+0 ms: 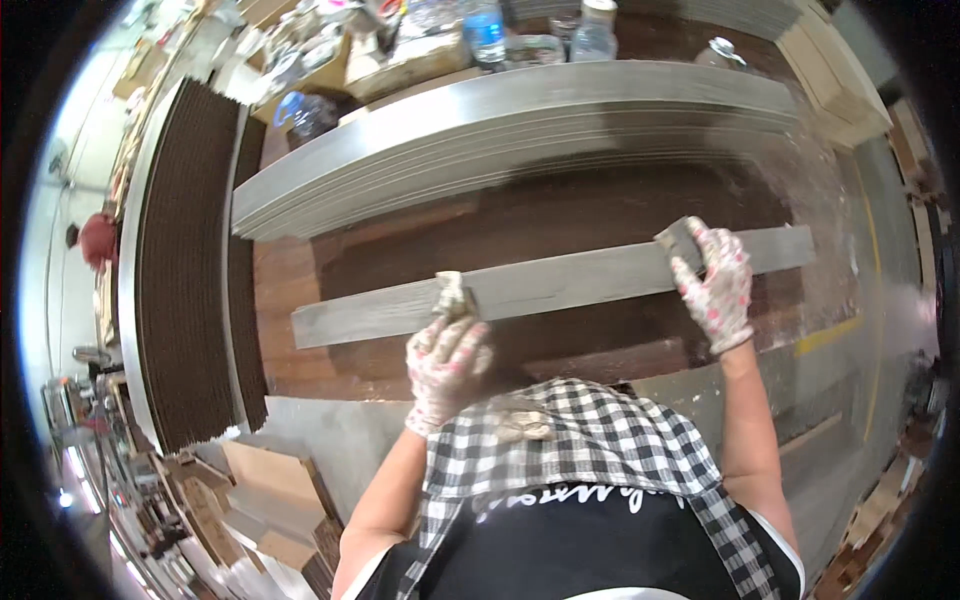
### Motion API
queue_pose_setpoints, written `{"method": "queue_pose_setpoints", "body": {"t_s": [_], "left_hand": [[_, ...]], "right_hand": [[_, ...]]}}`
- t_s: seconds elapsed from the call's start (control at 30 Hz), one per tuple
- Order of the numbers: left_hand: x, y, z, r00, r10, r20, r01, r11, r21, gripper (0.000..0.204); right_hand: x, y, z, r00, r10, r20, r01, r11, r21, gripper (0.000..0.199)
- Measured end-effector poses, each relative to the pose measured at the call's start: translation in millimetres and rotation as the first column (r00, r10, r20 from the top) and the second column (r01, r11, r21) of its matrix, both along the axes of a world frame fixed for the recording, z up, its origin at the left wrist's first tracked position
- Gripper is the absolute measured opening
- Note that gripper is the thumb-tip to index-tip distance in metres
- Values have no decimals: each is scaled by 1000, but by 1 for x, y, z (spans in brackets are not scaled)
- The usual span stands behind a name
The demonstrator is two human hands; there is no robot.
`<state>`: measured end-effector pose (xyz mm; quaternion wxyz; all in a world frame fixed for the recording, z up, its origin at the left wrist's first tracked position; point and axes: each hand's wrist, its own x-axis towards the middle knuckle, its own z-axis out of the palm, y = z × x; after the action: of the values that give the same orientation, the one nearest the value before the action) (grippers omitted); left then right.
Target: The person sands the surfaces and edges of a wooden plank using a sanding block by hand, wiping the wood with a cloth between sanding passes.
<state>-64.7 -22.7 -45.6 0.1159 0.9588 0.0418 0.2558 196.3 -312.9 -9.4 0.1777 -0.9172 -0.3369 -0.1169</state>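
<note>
A long grey plank (570, 287) lies across the dark brown worktable (290, 285) in front of me. My left hand (445, 362), in a white glove with pink spots, is closed on a crumpled, stained rag (452, 293) over the plank's near edge, left of its middle. Towards the plank's right end, my right hand (718, 290), in a matching glove, grips a dark grey flat block (679, 243) against the plank's top face. Whether that block is a sanding sponge or a scraper I cannot tell.
Behind the plank runs a stack of long grey boards (510, 100). Another tall stack of boards (185, 270) stands at the left. Bottles (594, 38) and clutter line the back. Cardboard (270, 495) sits on the floor at lower left; a person (97, 240) is far left.
</note>
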Motion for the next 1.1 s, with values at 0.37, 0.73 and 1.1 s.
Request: {"method": "queue_pose_setpoints", "body": {"t_s": [0.37,0.73,1.1], "left_hand": [[-13,-32,-44,983,-89,160,91,996,-6,34],[-11,-17,-35,966,-151,-208,128,985,-120,36],[10,-31,-28,997,-21,74,18,999,33,32]], "right_hand": [[-124,276,39,699,623,-352,-657,754,30,51],[-141,336,29,619,695,-367,-731,680,57,46],[141,-87,44,953,45,-299,-162,911,-379,40]]}}
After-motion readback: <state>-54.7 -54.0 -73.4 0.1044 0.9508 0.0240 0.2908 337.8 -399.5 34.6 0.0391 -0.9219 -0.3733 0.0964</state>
